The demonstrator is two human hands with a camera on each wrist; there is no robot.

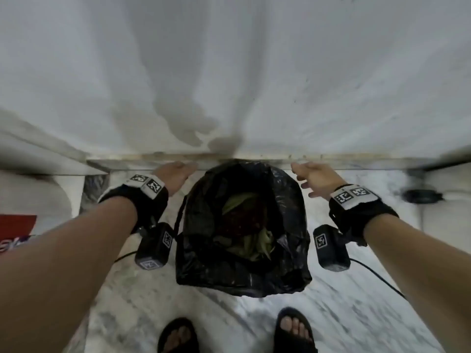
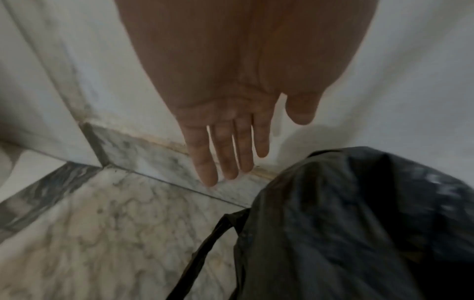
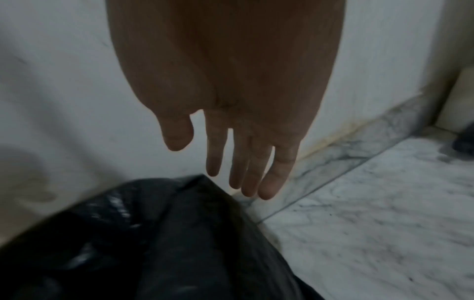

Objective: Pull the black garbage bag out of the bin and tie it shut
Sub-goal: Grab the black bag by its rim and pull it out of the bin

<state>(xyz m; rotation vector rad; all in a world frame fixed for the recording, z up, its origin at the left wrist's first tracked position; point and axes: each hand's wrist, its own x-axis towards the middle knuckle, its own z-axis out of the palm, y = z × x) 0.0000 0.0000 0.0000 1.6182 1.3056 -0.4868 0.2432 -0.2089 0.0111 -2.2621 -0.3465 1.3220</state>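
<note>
A black garbage bag stands on the marble floor against the wall, its mouth wide, with green leaves and dark waste inside. The bin itself is hidden under the bag's plastic. A thin black strap hangs down the bag's left side. My left hand hovers to the left of the bag's rim with straight fingers and holds nothing. My right hand hovers to the right of the rim, its fingers spread above the bag, touching nothing.
A white wall with a brownish stain rises just behind the bag. A marble skirting runs along its foot. A dark object lies on the floor at right. My sandalled feet stand in front of the bag.
</note>
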